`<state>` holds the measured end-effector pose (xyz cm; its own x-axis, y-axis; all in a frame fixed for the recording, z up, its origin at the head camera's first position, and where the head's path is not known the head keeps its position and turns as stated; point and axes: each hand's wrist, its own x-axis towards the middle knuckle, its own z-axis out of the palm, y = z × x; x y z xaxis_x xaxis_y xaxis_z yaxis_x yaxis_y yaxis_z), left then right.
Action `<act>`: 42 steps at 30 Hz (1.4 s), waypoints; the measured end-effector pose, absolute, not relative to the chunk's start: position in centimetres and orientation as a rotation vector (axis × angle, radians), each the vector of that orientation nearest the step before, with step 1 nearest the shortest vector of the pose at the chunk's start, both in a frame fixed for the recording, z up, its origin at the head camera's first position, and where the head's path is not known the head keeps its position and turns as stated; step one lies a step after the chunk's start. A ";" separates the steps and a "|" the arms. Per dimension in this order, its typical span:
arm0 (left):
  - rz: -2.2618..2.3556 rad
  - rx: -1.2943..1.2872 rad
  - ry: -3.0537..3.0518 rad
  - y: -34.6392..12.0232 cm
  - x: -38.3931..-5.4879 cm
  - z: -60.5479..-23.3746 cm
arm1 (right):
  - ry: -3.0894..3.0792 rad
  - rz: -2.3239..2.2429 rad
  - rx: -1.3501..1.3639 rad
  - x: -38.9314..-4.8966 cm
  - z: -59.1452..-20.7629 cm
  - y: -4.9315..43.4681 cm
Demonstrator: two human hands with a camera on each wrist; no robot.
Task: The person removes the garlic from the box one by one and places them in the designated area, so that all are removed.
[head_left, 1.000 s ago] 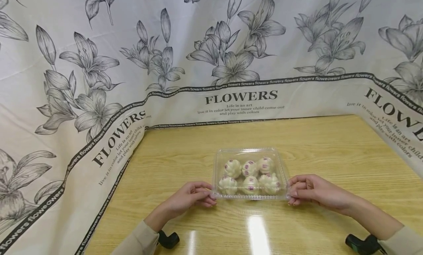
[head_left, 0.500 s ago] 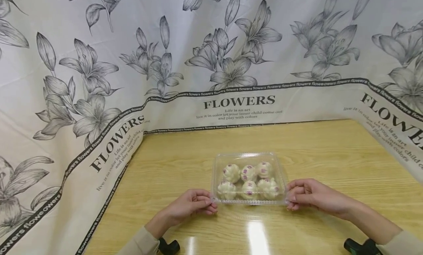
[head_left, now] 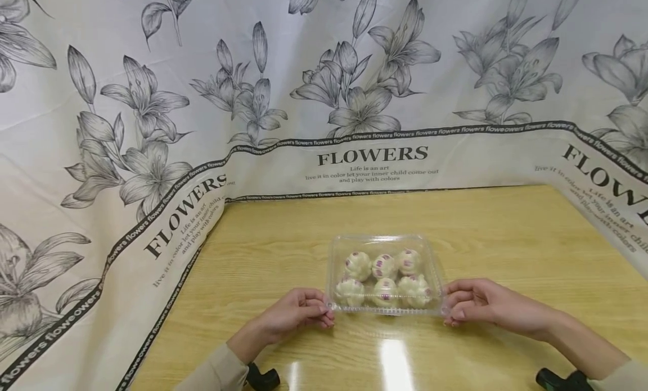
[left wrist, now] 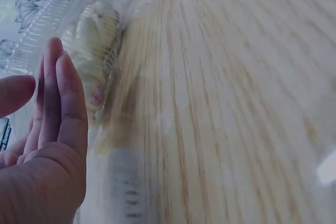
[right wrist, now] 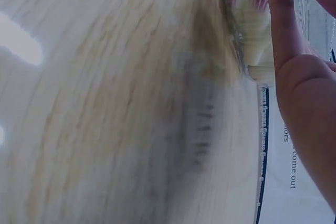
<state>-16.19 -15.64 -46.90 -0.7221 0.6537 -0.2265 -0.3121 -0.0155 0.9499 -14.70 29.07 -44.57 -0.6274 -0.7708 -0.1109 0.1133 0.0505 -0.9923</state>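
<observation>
A clear plastic clamshell box [head_left: 387,242], lid down, lies before me in the head view. Several cream, lobed balls with purple marks [head_left: 385,292] sit inside in two rows. My left hand [head_left: 291,318] pinches the box's near left corner between thumb and fingers. At the near right corner, my right hand [head_left: 493,306] holds the rim the same way. In the left wrist view, the left fingers [left wrist: 65,98] lie nearly straight along the box's side, the thumb opposite them. The right wrist view shows the right index finger [right wrist: 286,24] and thumb with clear plastic between them.
The box is over a glossy wood-grain table [head_left: 273,233]. A white curtain with flower prints and lettering [head_left: 372,154] borders the table at the back and both sides. Dark straps or mounts [head_left: 263,378] show by both wrists.
The head view has shifted slightly. Both hands stay at the near corners of the box, and the box keeps about the same place on the table.
</observation>
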 end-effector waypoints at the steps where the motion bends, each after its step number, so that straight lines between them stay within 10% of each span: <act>1: 1.812 0.357 1.589 -15.6 -16.1 -46.9 | 1.656 -1.657 -0.672 -14.6 -44.7 29.1; 42: 1.663 0.415 1.620 -16.0 -17.1 -45.9 | 1.204 -1.851 -0.655 -14.7 -45.9 28.2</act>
